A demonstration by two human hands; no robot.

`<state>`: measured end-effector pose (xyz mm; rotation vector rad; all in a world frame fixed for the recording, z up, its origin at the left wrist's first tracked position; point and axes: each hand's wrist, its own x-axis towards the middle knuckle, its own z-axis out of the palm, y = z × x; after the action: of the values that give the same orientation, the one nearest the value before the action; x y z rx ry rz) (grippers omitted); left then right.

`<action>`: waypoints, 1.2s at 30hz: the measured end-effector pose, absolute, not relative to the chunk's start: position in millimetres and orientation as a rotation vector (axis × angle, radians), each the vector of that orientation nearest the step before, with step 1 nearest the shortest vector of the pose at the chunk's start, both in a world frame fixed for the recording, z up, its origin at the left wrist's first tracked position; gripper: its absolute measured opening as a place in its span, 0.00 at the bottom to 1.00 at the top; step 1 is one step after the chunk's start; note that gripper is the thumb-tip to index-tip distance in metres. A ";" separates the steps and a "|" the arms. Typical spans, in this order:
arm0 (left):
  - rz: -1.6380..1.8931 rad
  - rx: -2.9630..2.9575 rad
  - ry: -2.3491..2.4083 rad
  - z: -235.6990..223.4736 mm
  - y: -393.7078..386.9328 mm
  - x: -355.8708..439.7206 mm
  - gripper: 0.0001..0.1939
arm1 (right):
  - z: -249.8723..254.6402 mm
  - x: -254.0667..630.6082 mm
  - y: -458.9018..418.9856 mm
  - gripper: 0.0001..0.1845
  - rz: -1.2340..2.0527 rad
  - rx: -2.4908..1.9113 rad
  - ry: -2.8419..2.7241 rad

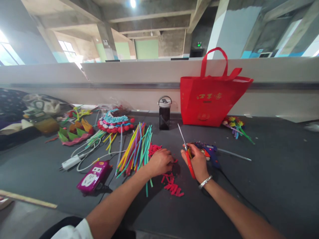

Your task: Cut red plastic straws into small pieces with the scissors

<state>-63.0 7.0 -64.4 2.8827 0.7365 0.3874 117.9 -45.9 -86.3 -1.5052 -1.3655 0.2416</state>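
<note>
Gold characters (208,96) on red bag (213,109); from where I stand, not readable. Right hand (198,160) grips red-handled scissors (189,164), blades pointing away from body. Left hand (160,162) curls over small red strips (173,188), lying on both sides; whether fingers pinch any, cannot tell.

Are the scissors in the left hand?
No, the right hand holds the scissors; the left hand is at the red pieces.
</note>
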 end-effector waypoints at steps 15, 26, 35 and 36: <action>0.659 2.731 1.045 -62.8 7.9 -59.5 0.08 | -84.3 117.2 -46.7 0.16 0.269 -1.506 -1.354; 0.651 2.684 1.005 -74.0 0.3 -42.4 0.04 | -85.5 116.2 -48.4 0.18 0.311 -1.483 -1.368; 0.879 1.770 0.877 -63.0 0.7 -53.7 0.04 | -77.1 105.3 -56.0 0.21 0.629 -1.232 -1.315; 0.879 1.766 0.873 -63.4 0.4 -53.8 0.05 | -77.3 104.2 -56.6 0.21 0.644 -1.215 -1.333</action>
<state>-53.8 0.4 -63.4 1.7656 0.8732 0.8794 104.2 -56.6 -77.3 -1.2154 -1.3332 0.6445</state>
